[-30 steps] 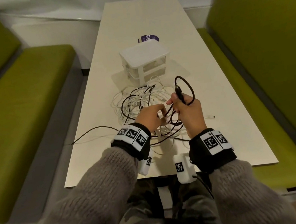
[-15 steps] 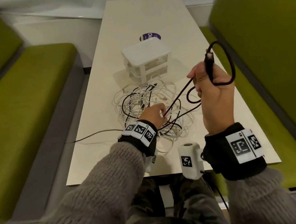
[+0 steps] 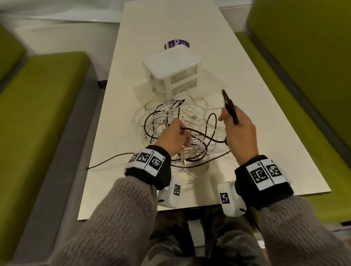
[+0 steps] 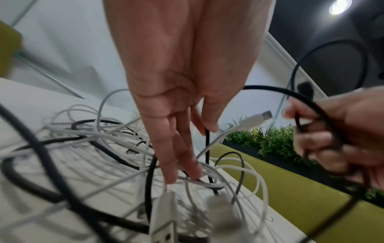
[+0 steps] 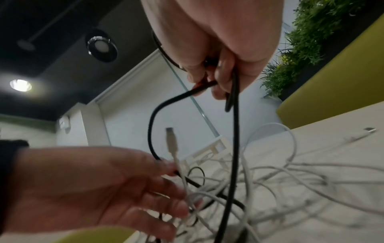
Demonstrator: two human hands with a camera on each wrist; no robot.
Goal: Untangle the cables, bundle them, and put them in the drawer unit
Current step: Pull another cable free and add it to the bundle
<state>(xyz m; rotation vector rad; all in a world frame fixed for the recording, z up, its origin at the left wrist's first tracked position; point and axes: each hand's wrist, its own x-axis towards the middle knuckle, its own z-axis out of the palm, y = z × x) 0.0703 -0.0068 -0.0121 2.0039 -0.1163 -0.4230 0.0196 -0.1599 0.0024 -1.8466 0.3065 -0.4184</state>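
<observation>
A tangle of white and black cables (image 3: 168, 116) lies on the white table (image 3: 177, 21), just in front of the white drawer unit (image 3: 172, 66). My left hand (image 3: 175, 132) reaches into the tangle with straight fingers (image 4: 176, 156). Its thumb pinches a black cable (image 4: 207, 144) against them. To the right, my right hand (image 3: 233, 125) grips the same black cable (image 5: 234, 131) in curled fingers, and the cable's plug end (image 3: 228, 105) sticks up out of the fist. A white USB plug (image 4: 257, 118) stands up between the two hands.
A purple sticker (image 3: 176, 44) lies behind the drawer unit. One dark cable (image 3: 106, 159) trails left to the table's edge. Green benches (image 3: 24, 130) (image 3: 310, 92) run along both sides of the table.
My right hand first lifted the black cable up and to the right, then came back down beside the tangle. My left hand stayed on the tangle.
</observation>
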